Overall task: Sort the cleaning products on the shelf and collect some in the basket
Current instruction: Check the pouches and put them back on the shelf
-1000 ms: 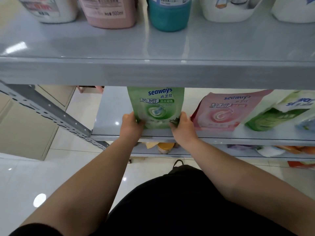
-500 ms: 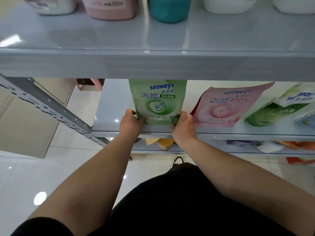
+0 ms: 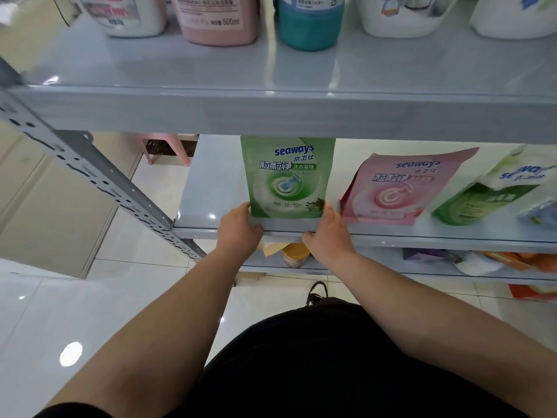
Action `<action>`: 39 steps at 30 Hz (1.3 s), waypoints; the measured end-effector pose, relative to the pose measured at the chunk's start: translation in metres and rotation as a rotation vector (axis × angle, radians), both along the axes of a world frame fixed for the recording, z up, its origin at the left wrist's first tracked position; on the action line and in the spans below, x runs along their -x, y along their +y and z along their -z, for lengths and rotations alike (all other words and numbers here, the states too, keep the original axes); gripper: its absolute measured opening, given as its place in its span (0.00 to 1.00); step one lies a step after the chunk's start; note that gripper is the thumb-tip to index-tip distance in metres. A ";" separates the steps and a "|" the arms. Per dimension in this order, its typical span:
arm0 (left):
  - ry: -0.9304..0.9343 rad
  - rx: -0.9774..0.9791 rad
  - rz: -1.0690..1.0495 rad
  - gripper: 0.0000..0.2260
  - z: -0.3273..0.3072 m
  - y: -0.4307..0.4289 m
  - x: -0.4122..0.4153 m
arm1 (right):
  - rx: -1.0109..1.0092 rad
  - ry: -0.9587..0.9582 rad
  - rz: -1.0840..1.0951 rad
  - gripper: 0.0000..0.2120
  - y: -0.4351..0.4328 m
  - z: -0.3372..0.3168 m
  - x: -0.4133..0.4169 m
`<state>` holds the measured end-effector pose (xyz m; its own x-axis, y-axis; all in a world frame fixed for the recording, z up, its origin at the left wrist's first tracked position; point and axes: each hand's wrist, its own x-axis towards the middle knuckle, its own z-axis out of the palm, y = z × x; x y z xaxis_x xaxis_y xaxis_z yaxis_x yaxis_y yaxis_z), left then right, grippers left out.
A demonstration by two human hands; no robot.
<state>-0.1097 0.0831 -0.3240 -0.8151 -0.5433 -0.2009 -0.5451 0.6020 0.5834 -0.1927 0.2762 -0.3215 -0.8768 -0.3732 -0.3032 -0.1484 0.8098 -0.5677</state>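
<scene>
Head view: the green Seaways laundry-bead pouch stands upright at the front of the middle shelf. The left grip and right grip each curl on a bottom corner. Best to seat its base flat, apart from the leaning pink pouch.

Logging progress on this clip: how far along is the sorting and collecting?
Done: nothing clearly; the pink plastic pouch and green-and-white pouch lean askew on the grey metal shelf. In hand: left hand and right hand hold the upright green plastic pouch by its lower corners. Left: straightening those; no basket is in view, so collecting cannot be judged.
</scene>
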 end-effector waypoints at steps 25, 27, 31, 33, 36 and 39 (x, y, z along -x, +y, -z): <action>0.073 -0.096 0.235 0.30 -0.059 0.152 0.025 | -0.385 0.088 -0.483 0.19 0.187 -0.039 -0.027; 0.149 -0.209 0.115 0.34 -0.069 0.165 0.058 | -0.400 0.076 -0.526 0.18 0.203 -0.043 -0.013; 0.278 -0.408 -0.093 0.28 -0.075 0.182 0.109 | -0.373 0.037 -0.594 0.18 0.239 -0.049 0.016; 0.297 -0.367 -0.194 0.13 -0.071 0.191 0.122 | -0.347 0.028 -0.627 0.17 0.257 -0.050 0.028; 0.305 -0.319 -0.289 0.04 -0.065 0.208 0.125 | -0.313 -0.005 -0.661 0.16 0.281 -0.051 0.045; 0.345 -0.303 -0.309 0.03 -0.067 0.227 0.107 | -0.213 -0.023 -0.607 0.15 0.298 -0.049 0.058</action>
